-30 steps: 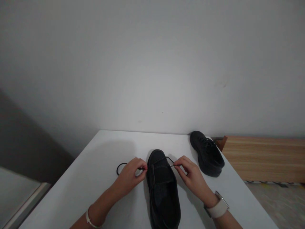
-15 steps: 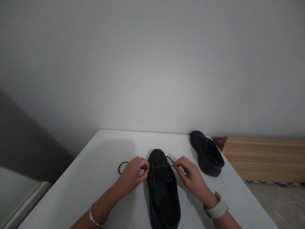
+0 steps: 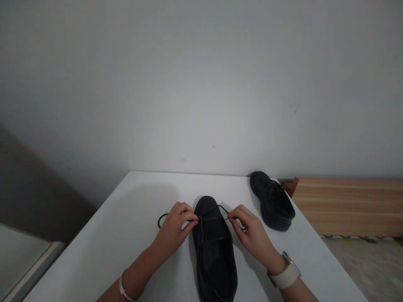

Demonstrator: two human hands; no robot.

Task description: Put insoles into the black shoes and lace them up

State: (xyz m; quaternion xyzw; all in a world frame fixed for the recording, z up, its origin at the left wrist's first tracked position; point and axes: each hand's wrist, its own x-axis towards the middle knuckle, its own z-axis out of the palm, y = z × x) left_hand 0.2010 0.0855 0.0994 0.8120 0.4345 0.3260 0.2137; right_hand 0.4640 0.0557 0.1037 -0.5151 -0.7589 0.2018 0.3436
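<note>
A black shoe (image 3: 217, 256) lies toe-away on the white table, its opening facing me. My left hand (image 3: 179, 224) is at the shoe's left eyelet edge, thumb and fingertips pinched on a black shoelace (image 3: 162, 217) that loops out on the far side of the hand. On the right of the shoe, my right hand (image 3: 248, 228) pinches another stretch of the lace, which runs from the right eyelet flap. A slack strand arches over the front of the shoe toward that hand. The exact lace tips are hidden by my fingers.
A second black shoe (image 3: 273, 201), with its laces in, stands at the table's back right edge. The white table (image 3: 147, 188) meets a pale wall (image 3: 201, 92). Beyond its right side is a wooden panel (image 3: 346, 205); a light ledge (image 3: 34, 268) is at the lower left.
Both hands keep their pinch on the lace. My left fingertips have shifted slightly toward the shoe's edge, and the loop beside that hand looks a little smaller.
</note>
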